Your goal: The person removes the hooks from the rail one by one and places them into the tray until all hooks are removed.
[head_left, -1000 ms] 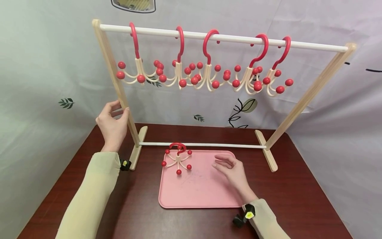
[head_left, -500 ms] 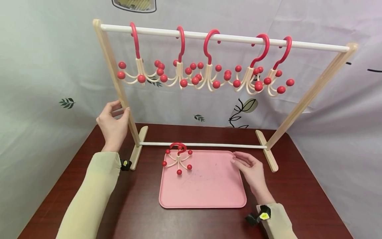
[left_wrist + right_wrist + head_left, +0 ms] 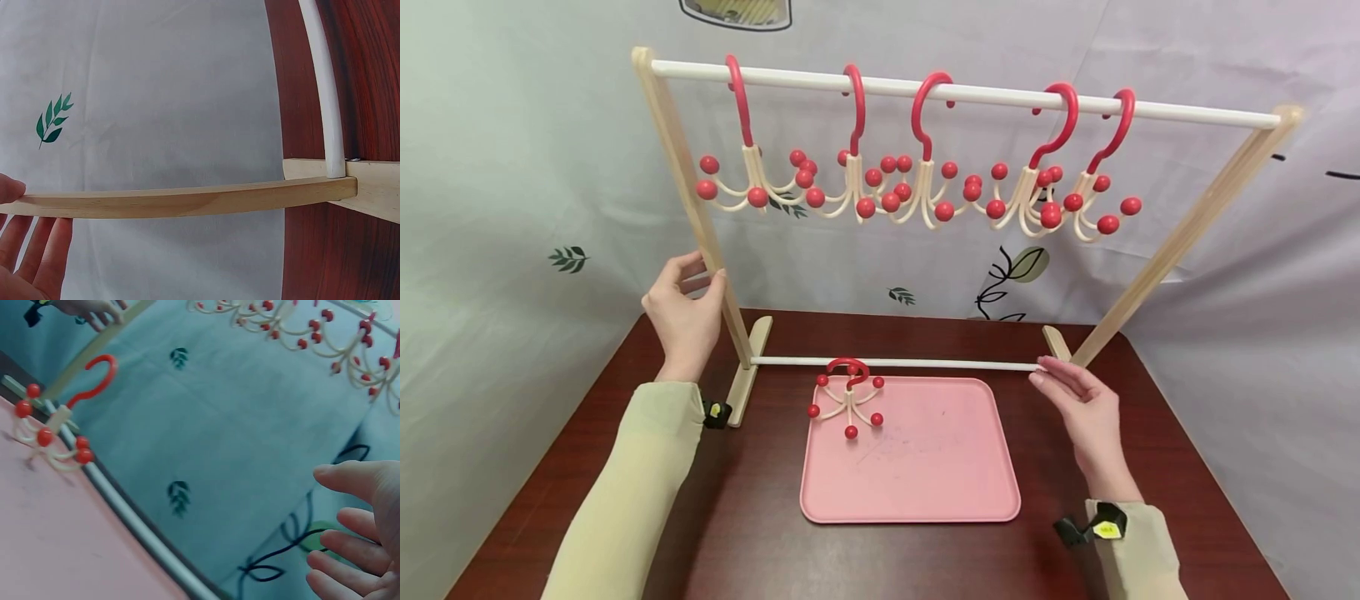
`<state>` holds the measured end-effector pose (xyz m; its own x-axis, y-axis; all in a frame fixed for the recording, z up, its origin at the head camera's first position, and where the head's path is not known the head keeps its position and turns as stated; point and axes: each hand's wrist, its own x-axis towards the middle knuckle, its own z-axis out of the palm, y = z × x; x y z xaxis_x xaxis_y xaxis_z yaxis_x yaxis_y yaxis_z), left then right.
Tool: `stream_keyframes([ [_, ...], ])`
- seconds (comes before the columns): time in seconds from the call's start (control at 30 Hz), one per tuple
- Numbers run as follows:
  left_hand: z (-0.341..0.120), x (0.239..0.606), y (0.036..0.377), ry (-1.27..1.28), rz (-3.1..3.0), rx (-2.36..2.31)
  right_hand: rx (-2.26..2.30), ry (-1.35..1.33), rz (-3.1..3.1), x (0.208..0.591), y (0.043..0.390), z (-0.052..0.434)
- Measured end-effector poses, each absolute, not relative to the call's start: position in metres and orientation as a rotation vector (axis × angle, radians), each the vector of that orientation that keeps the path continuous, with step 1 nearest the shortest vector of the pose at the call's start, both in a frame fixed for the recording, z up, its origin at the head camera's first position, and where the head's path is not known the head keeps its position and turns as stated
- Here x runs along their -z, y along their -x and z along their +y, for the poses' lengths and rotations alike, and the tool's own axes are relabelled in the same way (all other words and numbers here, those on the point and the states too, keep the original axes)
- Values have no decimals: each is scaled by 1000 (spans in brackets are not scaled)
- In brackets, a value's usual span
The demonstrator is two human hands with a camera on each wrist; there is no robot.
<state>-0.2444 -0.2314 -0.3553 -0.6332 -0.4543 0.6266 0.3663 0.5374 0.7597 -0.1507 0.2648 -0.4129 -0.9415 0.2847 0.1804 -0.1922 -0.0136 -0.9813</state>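
My left hand (image 3: 683, 321) grips the left wooden post (image 3: 175, 203) of a rack, thumb on one side and fingers on the other. My right hand (image 3: 1086, 408) holds nothing; its thumb and fingers (image 3: 359, 550) are apart and loosely bent in the right wrist view. In the head view it covers the right end of the white lower bar (image 3: 925, 363); whether it touches the bar cannot be told. A hanger (image 3: 849, 400) with a red hook and red-tipped arms stands at the back left of the pink tray (image 3: 917, 467).
Several similar red-hooked hangers (image 3: 752, 167) hang from the white top rail (image 3: 985, 97). The right post (image 3: 1180, 233) leans outward in the head view. A wooden foot (image 3: 748, 375) supports the left side. A dark red-brown table (image 3: 752, 533) lies underneath, and patterned cloth (image 3: 865, 275) hangs behind.
My right hand has moved rightward from over the tray to the rack's lower right end. My left hand keeps its grip on the post, and the hanger on the tray stays put.
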Motion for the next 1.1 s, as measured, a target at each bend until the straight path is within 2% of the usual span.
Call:
stream_keyframes([
  [0.5, -230, 355, 246, -72, -1902, 1196, -1936, -4, -1761, 332, 158, 290],
  [1.1, -231, 355, 245, -83, -1912, 1196, -1871, -174, -1572, 242, 159, 286],
])
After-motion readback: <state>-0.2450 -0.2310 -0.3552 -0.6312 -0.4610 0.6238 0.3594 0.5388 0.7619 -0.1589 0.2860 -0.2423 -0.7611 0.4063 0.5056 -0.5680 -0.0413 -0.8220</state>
